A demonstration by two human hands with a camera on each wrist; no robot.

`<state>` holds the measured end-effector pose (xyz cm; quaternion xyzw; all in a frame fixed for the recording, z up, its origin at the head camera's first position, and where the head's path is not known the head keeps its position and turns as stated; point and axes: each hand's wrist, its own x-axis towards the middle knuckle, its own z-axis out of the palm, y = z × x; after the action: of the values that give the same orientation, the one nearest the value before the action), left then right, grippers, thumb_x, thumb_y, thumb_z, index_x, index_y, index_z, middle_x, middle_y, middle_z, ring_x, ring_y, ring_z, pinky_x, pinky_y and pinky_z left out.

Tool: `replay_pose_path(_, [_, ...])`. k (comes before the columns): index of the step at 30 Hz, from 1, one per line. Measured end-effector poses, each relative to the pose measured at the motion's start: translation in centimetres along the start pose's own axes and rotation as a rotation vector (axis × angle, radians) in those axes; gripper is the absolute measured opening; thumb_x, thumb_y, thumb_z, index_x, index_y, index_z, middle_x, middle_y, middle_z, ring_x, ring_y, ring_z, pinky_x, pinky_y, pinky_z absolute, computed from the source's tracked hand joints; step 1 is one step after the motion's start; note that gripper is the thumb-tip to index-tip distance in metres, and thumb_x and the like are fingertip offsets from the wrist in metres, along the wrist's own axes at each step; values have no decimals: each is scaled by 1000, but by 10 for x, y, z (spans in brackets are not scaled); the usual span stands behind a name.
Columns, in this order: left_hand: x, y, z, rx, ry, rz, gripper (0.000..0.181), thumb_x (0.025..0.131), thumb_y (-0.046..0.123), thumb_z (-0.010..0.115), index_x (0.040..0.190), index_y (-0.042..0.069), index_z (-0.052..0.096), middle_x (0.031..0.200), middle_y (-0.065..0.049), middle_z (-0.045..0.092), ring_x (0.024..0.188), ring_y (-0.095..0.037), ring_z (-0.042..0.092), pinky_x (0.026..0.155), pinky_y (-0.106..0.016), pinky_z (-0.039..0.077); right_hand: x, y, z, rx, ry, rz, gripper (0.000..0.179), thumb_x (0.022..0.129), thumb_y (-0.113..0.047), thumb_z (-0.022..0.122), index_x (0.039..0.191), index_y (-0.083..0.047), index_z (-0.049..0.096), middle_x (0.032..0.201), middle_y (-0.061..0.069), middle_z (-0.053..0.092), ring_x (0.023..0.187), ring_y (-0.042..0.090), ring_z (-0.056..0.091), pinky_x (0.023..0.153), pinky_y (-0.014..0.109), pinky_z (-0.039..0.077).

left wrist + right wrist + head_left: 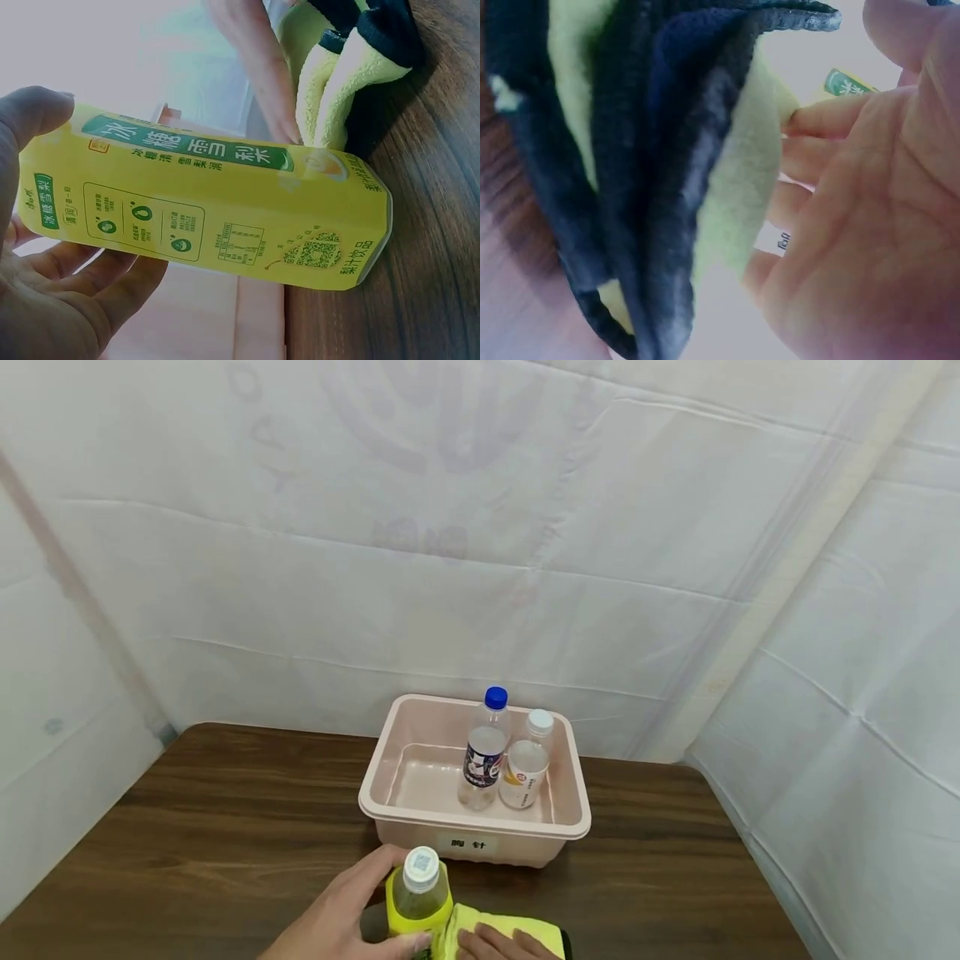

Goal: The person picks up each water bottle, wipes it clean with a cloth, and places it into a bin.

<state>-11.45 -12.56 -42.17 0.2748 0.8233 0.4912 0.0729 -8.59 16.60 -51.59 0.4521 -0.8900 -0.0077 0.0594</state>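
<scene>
My left hand [337, 910] grips a drink bottle with a yellow label [422, 906] and a white cap, which stands upright at the front of the table. The left wrist view shows the thumb on one side of the bottle [187, 195] and the fingers on the other. Close against the bottle's right side is a folded yellow cloth [542, 929] with dark edging. My right hand [498, 945] touches that cloth with its fingers extended. In the right wrist view, its thumb stays apart from the cloth [739, 172]; the fingertips are partly hidden.
Behind the hands, a pale pink plastic bin [390, 814] stands on the dark wooden table [247, 827]. Inside it are a blue-capped bottle [483, 760] and a white-capped bottle [527, 764], both upright. White sheeting [450, 610] rises at the table's back and sides.
</scene>
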Motion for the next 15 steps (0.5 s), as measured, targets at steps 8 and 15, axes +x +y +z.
replay_pose_path(8, [0, 3, 0, -12, -6, -10, 48, 92, 37, 79, 132, 31, 53, 124, 6, 61, 110, -2, 60, 90, -24, 56, 1, 2, -38, -171, -16, 78, 68, 109, -64, 22, 160, -23, 39, 167, -9, 41, 149, 9, 46, 103, 40, 57])
replay_pose_path(15, [0, 4, 0, 26, 20, 28, 49, 92, 38, 80, 132, 32, 53, 123, 9, 61, 109, -1, 59, 88, -23, 57, 0, 15, -70, -147, -40, 112, 83, 104, -73, 18, 161, -16, 36, 169, 0, 37, 153, 18, 41, 108, 45, 52])
